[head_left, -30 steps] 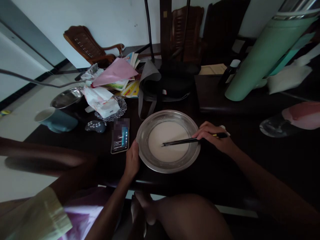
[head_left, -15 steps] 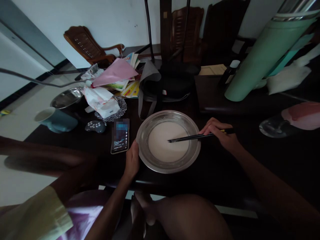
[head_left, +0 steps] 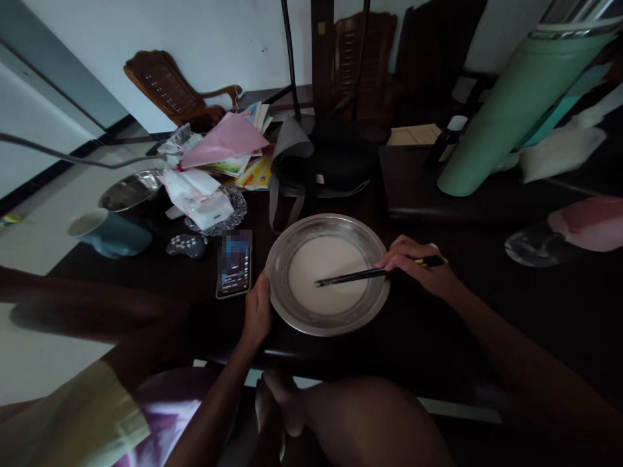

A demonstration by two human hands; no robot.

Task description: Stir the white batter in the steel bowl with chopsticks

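A wide metal bowl [head_left: 285,311] stands on the dark table, holding a pale, milky liquid [head_left: 331,253]. My left hand [head_left: 257,308] grips the bowl's left rim, thumb on the near side. In my right hand [head_left: 413,263], closed around their upper ends, are dark chopsticks [head_left: 353,277] with gold bands. Their tips dip into the liquid left of its middle, and the sticks cross over the bowl's right rim. Just left of my left hand lies a phone [head_left: 234,266] with its screen lit.
Left of the phone are a game controller [head_left: 186,246], a blue mug [head_left: 109,232] and another metal bowl [head_left: 131,191]. Behind stand a glass dish [head_left: 238,211] and a dark bag [head_left: 341,162]. A green flask [head_left: 516,110] rises at right. Another person's sleeve [head_left: 82,415] is at lower left.
My right hand has moved a little left, carrying the chopsticks, whose tips shifted left and slightly nearer to me in the liquid. My left hand stays on the rim.
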